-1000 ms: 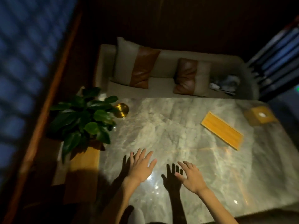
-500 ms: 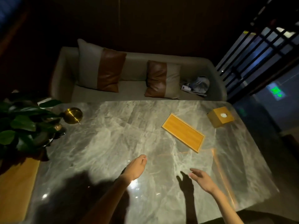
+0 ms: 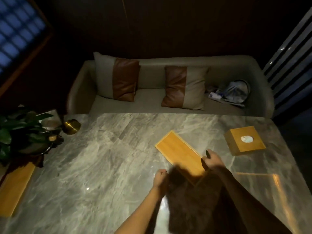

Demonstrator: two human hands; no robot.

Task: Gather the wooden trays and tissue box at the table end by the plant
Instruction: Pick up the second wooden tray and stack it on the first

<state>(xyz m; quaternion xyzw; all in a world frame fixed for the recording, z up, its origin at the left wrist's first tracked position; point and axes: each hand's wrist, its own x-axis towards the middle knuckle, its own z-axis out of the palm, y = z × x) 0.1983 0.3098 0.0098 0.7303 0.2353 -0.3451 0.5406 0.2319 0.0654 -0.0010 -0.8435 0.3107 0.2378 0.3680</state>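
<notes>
A wooden tray [image 3: 179, 152] lies at an angle in the middle of the marble table [image 3: 104, 166]; its near end is in dark shadow. My right hand [image 3: 213, 162] is at the tray's near right corner, thumb and fingers closed on its edge. My left hand [image 3: 160, 178] hovers just left of that shadow with its fingers curled and nothing visible in them. To the right stands the wooden tissue box [image 3: 244, 141], apart from both hands. A second wooden tray [image 3: 15, 186] lies at the left end, beside the plant [image 3: 20, 132].
A brass round object [image 3: 71, 126] and small dishes sit near the plant. A sofa [image 3: 168, 98] with two cushions and a bag runs along the table's far side. The table's right edge is close to the tissue box.
Both hands have moved forward and right, from open above the bare marble to the middle tray. The right hand now grips its corner, and the left hand's fingers have curled.
</notes>
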